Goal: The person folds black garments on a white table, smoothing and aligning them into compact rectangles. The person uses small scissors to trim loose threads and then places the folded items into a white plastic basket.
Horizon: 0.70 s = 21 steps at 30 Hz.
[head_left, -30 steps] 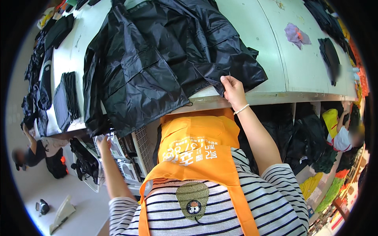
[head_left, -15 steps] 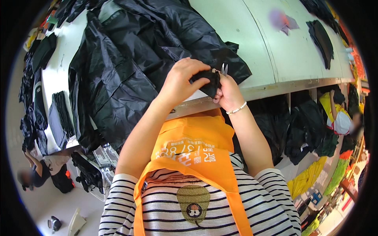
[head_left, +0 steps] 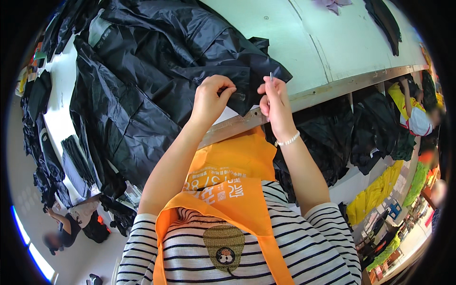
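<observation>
L hand (head_left: 211,97) pinches a fold of the black jacket (head_left: 156,80) near its hem, fingers closed on the fabric at the table edge (head_left: 327,92). R hand (head_left: 273,99), just beside at 3 o'clock, grips a thin metal tool (head_left: 270,77), tip sticking up above the fingers; can't tell what kind. Bracelet (head_left: 288,140) on R wrist. Jacket sprawls over the pale table from 12 to 9 o'clock, part hanging off the edge. Orange apron (head_left: 232,190) and striped shirt at 6. More dark garments (head_left: 375,128) under the table at 3. Another person (head_left: 61,230) sits at 8 o'clock.
</observation>
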### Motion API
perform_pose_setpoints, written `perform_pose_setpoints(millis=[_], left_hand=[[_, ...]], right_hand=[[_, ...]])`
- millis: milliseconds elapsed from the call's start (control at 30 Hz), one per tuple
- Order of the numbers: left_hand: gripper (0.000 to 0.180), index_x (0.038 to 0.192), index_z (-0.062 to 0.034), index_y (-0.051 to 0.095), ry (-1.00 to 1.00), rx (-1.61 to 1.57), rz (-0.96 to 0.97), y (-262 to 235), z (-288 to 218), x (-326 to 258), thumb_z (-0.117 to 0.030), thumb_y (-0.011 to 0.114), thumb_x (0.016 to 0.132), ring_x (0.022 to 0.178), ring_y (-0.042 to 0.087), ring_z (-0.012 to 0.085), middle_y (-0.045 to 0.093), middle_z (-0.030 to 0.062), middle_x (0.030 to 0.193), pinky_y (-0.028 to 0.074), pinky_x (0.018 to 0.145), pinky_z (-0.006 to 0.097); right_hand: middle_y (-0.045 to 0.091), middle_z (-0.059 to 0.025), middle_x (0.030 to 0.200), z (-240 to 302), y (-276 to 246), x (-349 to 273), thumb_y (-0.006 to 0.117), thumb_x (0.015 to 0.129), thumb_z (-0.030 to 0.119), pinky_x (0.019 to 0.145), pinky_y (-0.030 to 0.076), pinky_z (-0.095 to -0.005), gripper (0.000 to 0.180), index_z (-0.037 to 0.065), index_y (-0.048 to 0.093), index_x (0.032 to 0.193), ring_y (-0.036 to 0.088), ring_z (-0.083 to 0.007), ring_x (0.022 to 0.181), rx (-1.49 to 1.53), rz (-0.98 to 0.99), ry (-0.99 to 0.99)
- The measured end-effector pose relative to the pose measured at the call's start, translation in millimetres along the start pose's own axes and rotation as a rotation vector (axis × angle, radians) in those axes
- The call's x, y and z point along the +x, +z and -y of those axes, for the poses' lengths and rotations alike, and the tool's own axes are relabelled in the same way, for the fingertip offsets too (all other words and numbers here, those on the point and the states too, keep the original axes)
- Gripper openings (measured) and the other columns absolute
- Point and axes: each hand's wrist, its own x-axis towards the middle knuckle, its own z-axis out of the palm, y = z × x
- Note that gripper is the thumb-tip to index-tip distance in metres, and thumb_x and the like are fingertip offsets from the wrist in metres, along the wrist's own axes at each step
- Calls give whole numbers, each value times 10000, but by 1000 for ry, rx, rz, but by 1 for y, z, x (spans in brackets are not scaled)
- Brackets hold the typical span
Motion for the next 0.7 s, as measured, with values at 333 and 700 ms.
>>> perform_pose_setpoints(millis=[333, 700], left_hand=[[89, 882, -1, 638, 60, 21, -7, -4, 11, 6, -18, 648, 795, 753, 615, 242, 633, 119, 833, 482, 672, 294], [66, 808, -47, 627, 66, 175, -95, 2, 0, 7, -104, 655, 787, 777, 595, 285, 621, 86, 783, 492, 675, 367]], right_hand=[[573, -120, 920, -14, 4, -3, 616, 886, 194, 630, 493, -388, 201, 42, 519, 975, 604, -316, 751, -1008, 72, -487], [517, -77, 814, -2, 11, 2, 649, 838, 186, 580, 485, -364, 167, 77, 528, 875, 599, -257, 689, -1349, 69, -710]])
